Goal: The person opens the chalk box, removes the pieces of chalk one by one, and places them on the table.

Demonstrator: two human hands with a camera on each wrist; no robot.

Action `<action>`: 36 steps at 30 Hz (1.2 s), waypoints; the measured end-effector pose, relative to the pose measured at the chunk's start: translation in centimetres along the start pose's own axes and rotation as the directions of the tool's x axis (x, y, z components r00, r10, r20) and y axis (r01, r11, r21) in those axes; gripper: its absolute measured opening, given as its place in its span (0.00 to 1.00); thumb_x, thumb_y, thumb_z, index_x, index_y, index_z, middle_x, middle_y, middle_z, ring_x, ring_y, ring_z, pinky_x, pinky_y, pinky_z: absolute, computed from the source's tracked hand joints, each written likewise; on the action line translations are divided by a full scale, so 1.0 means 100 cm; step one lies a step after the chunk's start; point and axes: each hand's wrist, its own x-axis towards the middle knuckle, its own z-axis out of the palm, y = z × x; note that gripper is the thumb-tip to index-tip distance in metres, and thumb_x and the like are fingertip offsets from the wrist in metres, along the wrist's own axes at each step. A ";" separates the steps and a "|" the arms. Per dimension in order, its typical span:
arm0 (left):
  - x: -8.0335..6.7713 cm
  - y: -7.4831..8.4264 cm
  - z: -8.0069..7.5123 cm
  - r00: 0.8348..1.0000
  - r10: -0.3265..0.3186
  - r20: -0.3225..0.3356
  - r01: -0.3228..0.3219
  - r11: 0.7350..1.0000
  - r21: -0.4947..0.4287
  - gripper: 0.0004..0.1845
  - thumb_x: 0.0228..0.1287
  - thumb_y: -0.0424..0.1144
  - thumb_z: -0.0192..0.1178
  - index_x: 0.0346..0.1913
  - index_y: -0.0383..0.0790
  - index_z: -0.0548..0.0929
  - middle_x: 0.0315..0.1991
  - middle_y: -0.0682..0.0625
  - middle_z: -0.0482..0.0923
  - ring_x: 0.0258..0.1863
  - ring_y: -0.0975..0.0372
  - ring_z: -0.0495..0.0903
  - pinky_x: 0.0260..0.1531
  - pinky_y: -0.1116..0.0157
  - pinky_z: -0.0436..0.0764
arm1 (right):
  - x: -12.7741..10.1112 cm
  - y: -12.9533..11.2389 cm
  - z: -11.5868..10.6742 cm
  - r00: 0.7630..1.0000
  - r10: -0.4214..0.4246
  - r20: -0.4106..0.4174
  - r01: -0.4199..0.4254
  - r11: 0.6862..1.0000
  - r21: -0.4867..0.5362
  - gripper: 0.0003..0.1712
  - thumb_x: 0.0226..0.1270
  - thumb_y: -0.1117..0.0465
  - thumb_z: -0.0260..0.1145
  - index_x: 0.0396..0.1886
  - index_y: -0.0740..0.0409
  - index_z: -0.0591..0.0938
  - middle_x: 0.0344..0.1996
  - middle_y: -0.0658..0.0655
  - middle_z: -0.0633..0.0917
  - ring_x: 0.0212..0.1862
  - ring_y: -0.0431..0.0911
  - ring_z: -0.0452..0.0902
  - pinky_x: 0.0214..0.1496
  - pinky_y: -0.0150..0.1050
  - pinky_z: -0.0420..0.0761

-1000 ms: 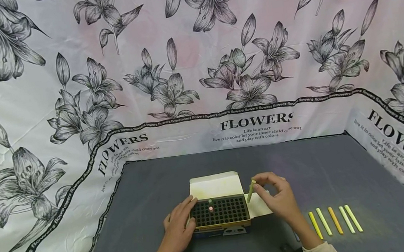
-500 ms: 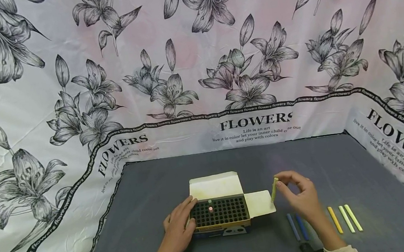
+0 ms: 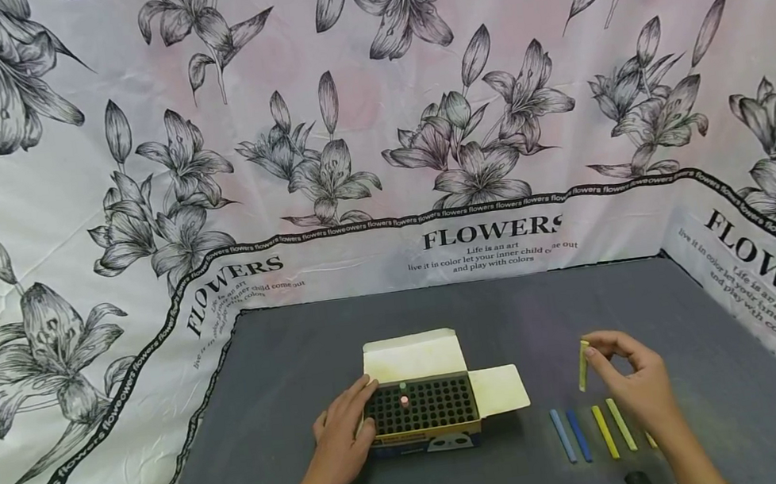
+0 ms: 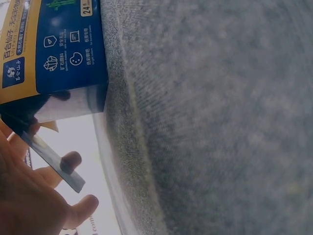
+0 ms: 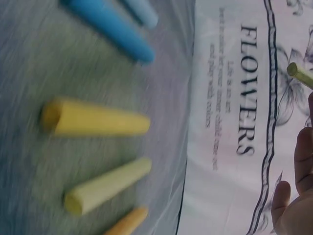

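Note:
A blue and yellow chalk box [image 3: 424, 434] stands on the grey table, its lid folded back. In its black tray of holes sit a green chalk [image 3: 403, 386] and a pink chalk [image 3: 405, 402]. My left hand [image 3: 338, 433] rests against the box's left side, fingers loosely straight; the left wrist view shows them spread by a side flap [image 4: 55, 159]. To the right, my right hand [image 3: 637, 383] pinches a yellow-green chalk [image 3: 583, 366] between thumb and fingertips, upright above the table. The same chalk [image 5: 299, 74] enters the right wrist view at its edge.
Below the right hand lies a row of chalks: light blue [image 3: 563, 436], blue [image 3: 579, 436], yellow [image 3: 605, 431], pale yellow-green [image 3: 621, 425], and orange [image 5: 128, 221], mostly behind the wrist. The lid's side flap [image 3: 500, 389] sticks out rightward. A flower-printed cloth [image 3: 347, 262] borders the table.
My right hand has carried the yellow-green chalk rightward, from beside the box's flap to above the row. It now uncovers the blue and yellow chalks and covers the right-hand ones. The left hand stays.

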 end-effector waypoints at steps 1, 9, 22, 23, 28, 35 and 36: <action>0.000 0.000 0.000 1.000 0.000 0.000 0.000 1.000 0.002 0.29 0.76 0.40 0.47 0.77 0.60 0.67 0.80 0.54 0.60 0.78 0.44 0.58 0.64 0.29 0.51 | 0.000 0.003 -0.003 1.000 0.009 0.000 -0.009 1.000 -0.019 0.10 0.69 0.69 0.68 0.48 0.60 0.87 0.33 0.39 0.84 0.38 0.30 0.76 0.48 0.24 0.70; 0.001 0.001 0.000 1.000 -0.005 0.006 0.005 1.000 0.005 0.29 0.76 0.39 0.48 0.77 0.60 0.67 0.80 0.54 0.60 0.78 0.43 0.58 0.64 0.28 0.49 | -0.002 0.020 -0.029 0.999 0.028 -0.026 -0.031 0.992 -0.125 0.10 0.70 0.65 0.68 0.48 0.60 0.87 0.30 0.44 0.85 0.34 0.28 0.76 0.41 0.23 0.71; 0.001 0.000 -0.001 1.000 -0.009 -0.001 0.009 1.000 -0.001 0.29 0.77 0.40 0.48 0.77 0.60 0.67 0.80 0.55 0.60 0.78 0.44 0.57 0.64 0.29 0.50 | -0.001 0.055 -0.079 0.962 0.253 0.105 -0.207 0.923 -0.325 0.18 0.75 0.53 0.63 0.50 0.63 0.85 0.24 0.39 0.85 0.26 0.21 0.67 0.62 0.86 0.35; 0.001 0.000 -0.001 1.000 -0.008 0.000 0.008 1.000 -0.002 0.29 0.77 0.40 0.48 0.77 0.60 0.67 0.80 0.55 0.60 0.78 0.44 0.57 0.64 0.29 0.50 | 0.000 0.057 -0.082 0.954 0.274 0.122 -0.218 0.912 -0.346 0.19 0.75 0.52 0.63 0.50 0.63 0.85 0.25 0.43 0.86 0.26 0.22 0.68 0.61 0.84 0.39; 0.001 -0.001 -0.001 1.000 -0.005 0.008 0.005 1.000 -0.003 0.29 0.76 0.40 0.48 0.77 0.59 0.67 0.80 0.55 0.60 0.78 0.44 0.58 0.64 0.29 0.50 | 0.006 0.065 -0.098 0.915 0.354 0.192 -0.231 0.853 -0.469 0.23 0.77 0.46 0.59 0.51 0.62 0.84 0.35 0.62 0.90 0.30 0.42 0.78 0.48 0.73 0.52; 0.001 -0.001 -0.001 1.000 -0.003 0.003 0.003 1.000 0.005 0.29 0.76 0.40 0.47 0.77 0.60 0.67 0.80 0.56 0.60 0.78 0.45 0.58 0.64 0.29 0.50 | 0.011 0.078 -0.113 0.826 0.465 0.318 -0.204 0.773 -0.601 0.26 0.77 0.43 0.55 0.50 0.61 0.84 0.42 0.65 0.90 0.43 0.69 0.81 0.43 0.72 0.58; 0.001 -0.001 -0.001 1.000 -0.002 0.003 0.002 1.000 0.004 0.29 0.76 0.40 0.47 0.77 0.60 0.67 0.80 0.55 0.60 0.78 0.44 0.58 0.64 0.29 0.50 | 0.011 0.080 -0.114 0.812 0.481 0.330 -0.202 0.763 -0.614 0.26 0.77 0.43 0.56 0.50 0.61 0.84 0.43 0.65 0.90 0.43 0.69 0.81 0.43 0.72 0.58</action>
